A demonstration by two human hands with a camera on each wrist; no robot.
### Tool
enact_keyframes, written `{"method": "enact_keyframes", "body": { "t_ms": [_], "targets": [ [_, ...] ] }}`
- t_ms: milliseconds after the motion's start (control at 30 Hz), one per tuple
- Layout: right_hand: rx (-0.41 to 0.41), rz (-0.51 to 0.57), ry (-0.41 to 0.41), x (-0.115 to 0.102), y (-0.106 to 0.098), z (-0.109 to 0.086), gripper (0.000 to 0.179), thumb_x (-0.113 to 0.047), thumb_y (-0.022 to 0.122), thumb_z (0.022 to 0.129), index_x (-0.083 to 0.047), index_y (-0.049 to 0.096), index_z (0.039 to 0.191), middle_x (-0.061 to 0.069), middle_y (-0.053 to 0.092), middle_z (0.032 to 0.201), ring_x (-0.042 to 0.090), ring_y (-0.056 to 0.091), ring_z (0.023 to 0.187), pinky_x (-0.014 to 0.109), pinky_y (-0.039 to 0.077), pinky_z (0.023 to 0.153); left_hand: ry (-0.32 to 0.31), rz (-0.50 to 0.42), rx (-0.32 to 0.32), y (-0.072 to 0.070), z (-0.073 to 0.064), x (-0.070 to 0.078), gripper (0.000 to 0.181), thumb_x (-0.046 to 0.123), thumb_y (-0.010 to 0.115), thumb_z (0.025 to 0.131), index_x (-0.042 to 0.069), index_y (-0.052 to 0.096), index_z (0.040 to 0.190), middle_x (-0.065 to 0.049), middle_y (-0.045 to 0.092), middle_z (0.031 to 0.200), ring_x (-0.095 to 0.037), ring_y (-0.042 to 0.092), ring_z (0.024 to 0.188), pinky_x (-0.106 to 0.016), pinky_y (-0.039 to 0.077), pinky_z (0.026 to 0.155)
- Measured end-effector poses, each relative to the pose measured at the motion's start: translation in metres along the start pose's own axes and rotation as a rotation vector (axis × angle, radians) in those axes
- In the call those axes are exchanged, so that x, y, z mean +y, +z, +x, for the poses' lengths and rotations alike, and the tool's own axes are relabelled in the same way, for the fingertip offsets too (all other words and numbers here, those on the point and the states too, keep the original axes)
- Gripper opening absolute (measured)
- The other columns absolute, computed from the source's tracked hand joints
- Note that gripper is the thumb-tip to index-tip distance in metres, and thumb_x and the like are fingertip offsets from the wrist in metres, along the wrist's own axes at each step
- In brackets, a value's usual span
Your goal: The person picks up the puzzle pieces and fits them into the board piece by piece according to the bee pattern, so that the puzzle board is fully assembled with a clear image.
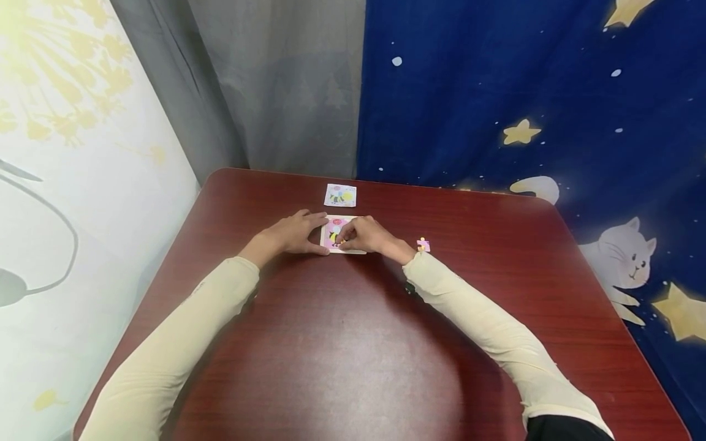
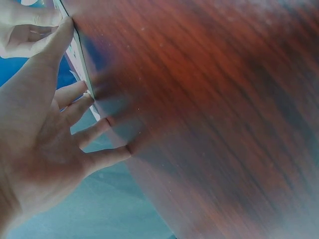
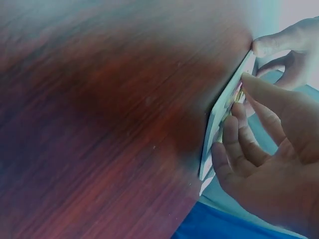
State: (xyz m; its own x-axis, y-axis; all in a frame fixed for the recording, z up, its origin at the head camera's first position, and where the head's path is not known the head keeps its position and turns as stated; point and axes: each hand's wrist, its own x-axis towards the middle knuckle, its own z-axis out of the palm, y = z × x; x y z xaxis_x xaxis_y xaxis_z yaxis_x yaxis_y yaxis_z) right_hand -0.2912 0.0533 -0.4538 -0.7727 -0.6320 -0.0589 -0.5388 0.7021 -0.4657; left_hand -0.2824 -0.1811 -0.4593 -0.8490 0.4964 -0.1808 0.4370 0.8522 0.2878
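A pink jigsaw puzzle [image 1: 331, 228] with a bee picture and a pale border lies on the table. At its left side, my left hand [image 1: 292, 233] is spread, thumb at the near corner and fingers at the far one. In the left wrist view those fingers [image 2: 94, 130] look fairly straight. Over the puzzle's right part, my right hand [image 1: 371, 234] pinches a small puzzle piece, with thumb and fingers bent against the surface. Something yellow [image 3: 239, 94] shows between the fingertips in the right wrist view. The hand covers much of the puzzle.
A small card [image 1: 340, 195] with a similar bee picture lies behind the puzzle. One loose pink-and-yellow puzzle piece [image 1: 423, 245] lies beside my right wrist. The reddish-brown table [image 1: 342, 343] meets grey and blue curtains [image 1: 441, 92] at the back.
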Motion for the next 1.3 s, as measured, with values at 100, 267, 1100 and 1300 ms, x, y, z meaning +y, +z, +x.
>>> {"method": "enact_keyframes", "body": {
  "t_ms": [100,267,1100,1300],
  "targets": [
    [0.003,0.006,-0.043,0.003,0.0,-0.002,0.012,-0.019,0.081,0.091,-0.018,0.084,0.104,-0.006,0.078,0.097,0.009,0.069,0.09,0.027,0.053,0.083,-0.003,0.002,0.001,0.0,-0.001,0.001,0.097,0.066,0.074,0.087,0.017,0.039,0.162,-0.005,0.03,0.17,-0.038,0.027,0.153,-0.063,0.037,0.113],
    [0.029,0.021,-0.136,0.01,0.001,-0.008,0.02,-0.016,0.081,0.092,-0.013,0.082,0.112,0.001,0.076,0.108,0.015,0.07,0.096,0.028,0.055,0.085,-0.001,-0.002,0.0,-0.001,-0.002,0.003,0.097,0.065,0.074,0.087,0.016,0.039,0.162,-0.005,0.029,0.17,-0.038,0.026,0.153,-0.064,0.037,0.113],
    [0.191,0.101,-0.113,0.069,-0.029,-0.058,0.036,-0.013,0.088,0.084,-0.002,0.077,0.117,0.012,0.077,0.107,0.026,0.071,0.098,0.043,0.056,0.089,-0.018,-0.017,0.004,0.0,-0.005,0.004,0.097,0.066,0.074,0.086,0.019,0.039,0.162,-0.004,0.03,0.17,-0.037,0.025,0.154,-0.064,0.035,0.114],
    [0.215,0.089,-0.056,0.087,-0.041,-0.078,0.036,-0.013,0.088,0.084,-0.002,0.077,0.117,0.012,0.077,0.105,0.026,0.07,0.096,0.041,0.058,0.081,-0.021,-0.017,0.001,0.001,-0.004,0.004,0.097,0.067,0.075,0.085,0.019,0.038,0.162,-0.005,0.03,0.17,-0.037,0.025,0.153,-0.065,0.035,0.114]
  ]
}}
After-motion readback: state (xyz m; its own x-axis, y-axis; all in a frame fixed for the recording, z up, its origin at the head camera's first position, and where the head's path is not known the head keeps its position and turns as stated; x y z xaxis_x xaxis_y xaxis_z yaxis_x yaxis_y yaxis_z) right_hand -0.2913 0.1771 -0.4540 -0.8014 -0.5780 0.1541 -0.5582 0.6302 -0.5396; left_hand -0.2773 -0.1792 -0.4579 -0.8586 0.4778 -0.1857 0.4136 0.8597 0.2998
